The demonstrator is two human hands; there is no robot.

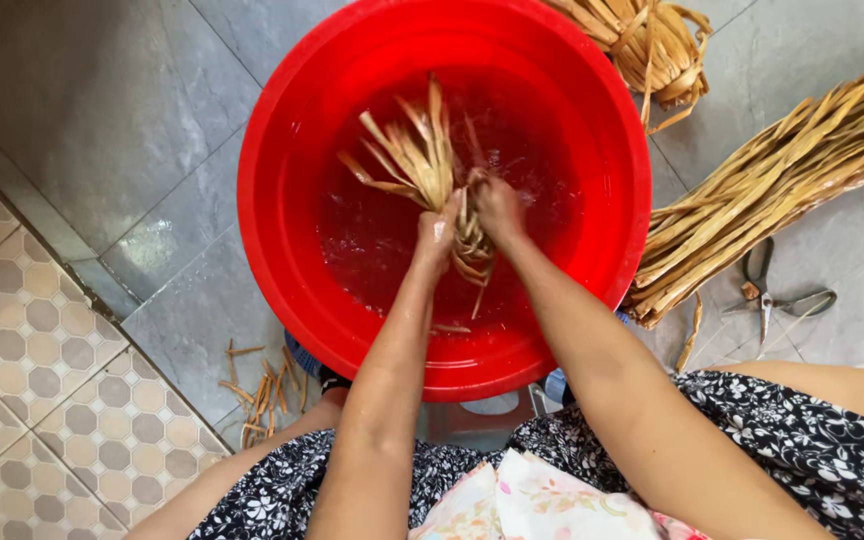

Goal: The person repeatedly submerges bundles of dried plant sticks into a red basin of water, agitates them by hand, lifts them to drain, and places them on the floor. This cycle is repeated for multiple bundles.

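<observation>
A big red plastic basin with water in it stands on the grey floor in front of me. Over its middle, my left hand and my right hand both grip one wet bundle of tan dried leaf strips. The strips fan out up and to the left above my left hand, and a twisted part hangs between the two hands. Both hands are wet and closed tight on the bundle.
A long sheaf of dry strips lies on the floor to the right of the basin, a coiled bunch at the top. Scissors lie at the right. Loose scraps sit by my left knee. Patterned tiles at left.
</observation>
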